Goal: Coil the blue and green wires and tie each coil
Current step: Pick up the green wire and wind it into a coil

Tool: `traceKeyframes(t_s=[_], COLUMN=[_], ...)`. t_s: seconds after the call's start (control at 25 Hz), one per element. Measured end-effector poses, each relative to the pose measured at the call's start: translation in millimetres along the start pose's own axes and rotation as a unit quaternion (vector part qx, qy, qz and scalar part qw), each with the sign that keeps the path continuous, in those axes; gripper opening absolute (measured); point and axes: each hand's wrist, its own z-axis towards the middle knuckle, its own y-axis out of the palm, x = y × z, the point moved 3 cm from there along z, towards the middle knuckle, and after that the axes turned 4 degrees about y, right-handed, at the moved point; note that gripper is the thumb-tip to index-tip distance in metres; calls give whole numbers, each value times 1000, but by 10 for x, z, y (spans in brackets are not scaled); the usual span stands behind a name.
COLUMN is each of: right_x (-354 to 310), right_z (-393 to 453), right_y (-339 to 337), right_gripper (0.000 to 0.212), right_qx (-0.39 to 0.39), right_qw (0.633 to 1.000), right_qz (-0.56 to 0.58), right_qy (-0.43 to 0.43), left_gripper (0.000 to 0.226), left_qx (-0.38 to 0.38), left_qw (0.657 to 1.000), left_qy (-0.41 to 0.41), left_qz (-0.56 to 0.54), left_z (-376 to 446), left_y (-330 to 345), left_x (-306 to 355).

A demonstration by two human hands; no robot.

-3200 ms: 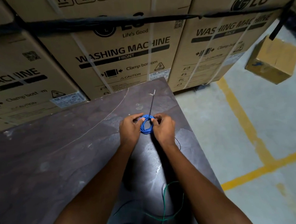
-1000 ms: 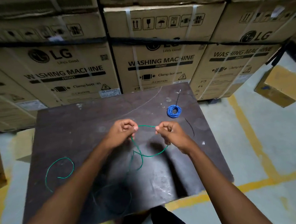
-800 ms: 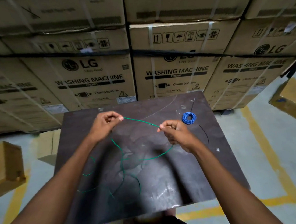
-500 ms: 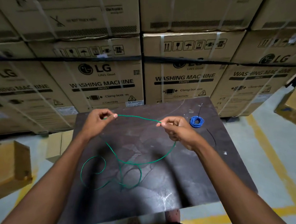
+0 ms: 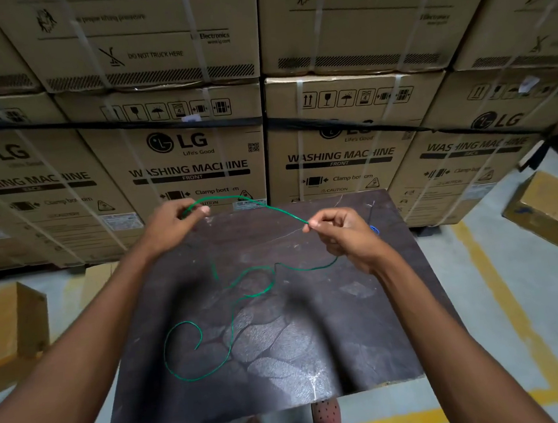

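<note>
Green wire (image 5: 260,278) — long and thin, held up over a dark table (image 5: 321,362). Going left to right: brown boxes on the floor (image 5: 11,329) by the table's left side. Next, left hand (image 5: 172,224), fingers curled, pinching the wire near one end, up above the table's far edge. From that pinch, wire arching across through the air to the right hand (image 5: 342,235). Below and between the hands, more wire hanging down in loose bends, then lying on the table in a big open loop near the left front. Not coiled yet. Right hand pinching the wire too, with thumb and first finger, other fingers curled in. Just behind the right hand, a tiny bit of blue wire coil (image 5: 375,229) — mostly hidden, resting on the table near the far right corner. Farther right, one small box (image 5: 549,208) on the grey floor with yellow lines (image 5: 494,278). Behind everything, a wall of big washing machine boxes (image 5: 195,151), stacked high.
</note>
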Motion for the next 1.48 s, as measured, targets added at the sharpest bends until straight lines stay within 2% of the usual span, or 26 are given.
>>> traceKeyframes(t_s=[0.08, 0.16, 0.24, 0.32, 0.4, 0.52, 0.6, 0.72, 0.8, 0.92, 1.04, 1.12, 1.24, 1.32, 1.4, 1.48], right_x=[-25, -50, -93, -160, -218, -202, -165, -164, -225, -341, -450, -494, -469, -407, -362, -361], right_z=[70, 139, 198, 244, 258, 187, 110, 102, 158, 236, 279, 262, 196, 173, 179, 186], right_y=[157, 249, 306, 330, 270, 20, -153, -142, 22, 242, 318, 254, 93, 30, 8, 16], right_gripper=[22, 22, 24, 27, 31, 31, 27, 26, 26, 28, 29, 27, 19, 17, 19, 21], right_qx=[-8, 0, 11, 20, 31, 30, 32, 21, -3, -30, -48, -42, -24, -16, -3, -1], right_qw=[1000, 1000, 1000, 1000, 999, 1000, 999, 1000, 1000, 1000, 998, 998, 999, 998, 997, 998], right_qz=[-4, -4, 8, 19, 10, -6, 5, 15, 10, 7, 32, 34, -13, -36, -43, -37], right_qy=[0, 6, 1, -10, -10, -1, -4, -2, -4, -7, -15, -19, -37, -48, -56, -59], left_gripper=[33, 34, 21, 26, 30, 34, 35, 22, 35, 35, 28, 24, 27, 28, 26, 23], left_qx=[-50, -81, -121, -141, -80, 93, 117, 41, 10, -75, -113, -68, 62, 115, 145, 122], left_qw=[998, 990, 982, 970, 973, 980, 986, 998, 995, 983, 964, 964, 966, 965, 968, 981], left_qy=[38, 110, 137, 165, 184, 118, 75, 25, 55, 152, 180, 167, 137, 103, 80, 63], left_qz=[18, 38, -54, -106, -117, -128, -90, 28, 78, -68, -159, -193, -209, -213, -189, -138], left_z=[38, 63, 46, 56, 123, 263, 257, 187, 164, 111, 86, 119, 227, 276, 326, 355], left_y=[212, 405, 581, 664, 572, 80, -192, -202, 0, 370, 531, 430, 120, -68, -178, -161], left_x=[291, 642, 983, 1154, 1128, 706, 377, 227, 505, 1162, 1410, 1413, 1341, 1248, 1140, 1075])
